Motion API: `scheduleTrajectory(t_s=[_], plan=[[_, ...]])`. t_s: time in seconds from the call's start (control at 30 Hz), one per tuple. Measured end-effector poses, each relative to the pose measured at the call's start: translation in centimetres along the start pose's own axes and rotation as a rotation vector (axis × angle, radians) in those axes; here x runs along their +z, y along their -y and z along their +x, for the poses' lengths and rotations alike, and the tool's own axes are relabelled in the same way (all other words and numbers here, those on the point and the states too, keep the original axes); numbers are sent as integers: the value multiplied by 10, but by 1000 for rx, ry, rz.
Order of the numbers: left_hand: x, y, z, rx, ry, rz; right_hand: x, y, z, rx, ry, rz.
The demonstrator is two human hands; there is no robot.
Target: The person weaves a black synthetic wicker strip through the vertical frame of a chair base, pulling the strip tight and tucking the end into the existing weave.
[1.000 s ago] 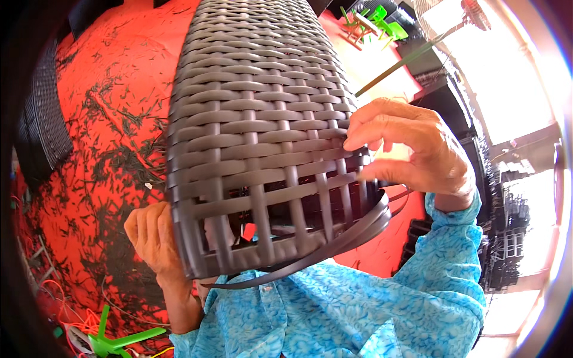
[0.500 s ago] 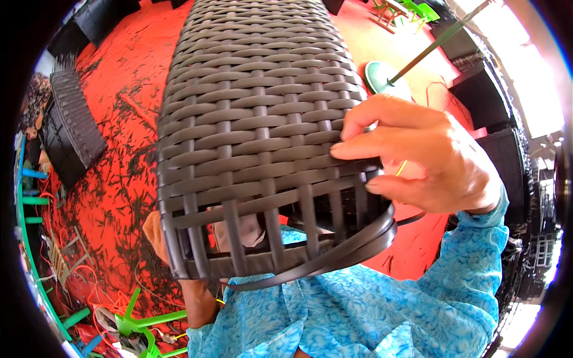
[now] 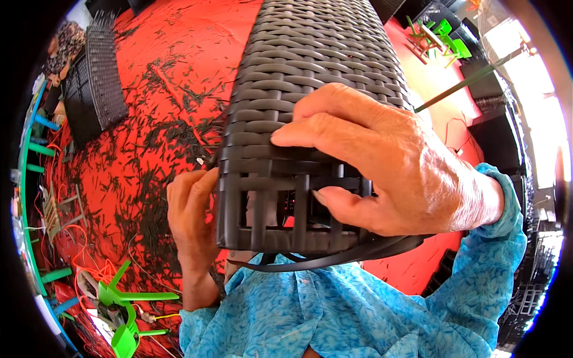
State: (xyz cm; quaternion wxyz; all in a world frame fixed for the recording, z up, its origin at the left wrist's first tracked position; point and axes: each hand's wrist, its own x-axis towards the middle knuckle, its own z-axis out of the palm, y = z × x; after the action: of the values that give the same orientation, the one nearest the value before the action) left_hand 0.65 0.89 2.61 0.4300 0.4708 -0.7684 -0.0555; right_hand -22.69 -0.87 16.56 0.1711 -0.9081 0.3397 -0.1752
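Note:
A dark brown wicker piece [image 3: 316, 80], perhaps a chair arm, stretches away from me. Its upper part is tightly woven; near my body, upright bands cross open gaps. Over this unfinished end lies my right hand [image 3: 382, 161], open, with its fingertips on the lowest woven rows and the thumb apart at a gap. Beside the left edge, my left hand [image 3: 194, 209] has curled fingers whose tips are hidden behind the wicker; what they hold cannot be made out. A loose flat plastic strip [image 3: 322, 262] curves below the near end.
Dark strip scraps [image 3: 173, 137] litter the red floor [image 3: 143, 53]. Another wicker piece [image 3: 107, 77] stands at far left, with a person [image 3: 65, 51] by it. A bright green plastic stool [image 3: 122, 298] lies lower left near orange cords [image 3: 80, 244]. A pole [image 3: 477, 74] rises at right.
The wicker piece has shifted right in view. My right hand has moved left across its weave, and my left hand has come up from beneath to its left side.

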Motion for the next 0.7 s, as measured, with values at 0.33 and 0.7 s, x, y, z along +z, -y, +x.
scheduleTrajectory(t_s=[0.33, 0.7], plan=[[-26, -15, 56, -20, 45, -716, 1, -3, -1, 60, -1, 36], [-14, -10, 55, 38, 90, -711, -1, -7, -9, 119, 61, 40]])
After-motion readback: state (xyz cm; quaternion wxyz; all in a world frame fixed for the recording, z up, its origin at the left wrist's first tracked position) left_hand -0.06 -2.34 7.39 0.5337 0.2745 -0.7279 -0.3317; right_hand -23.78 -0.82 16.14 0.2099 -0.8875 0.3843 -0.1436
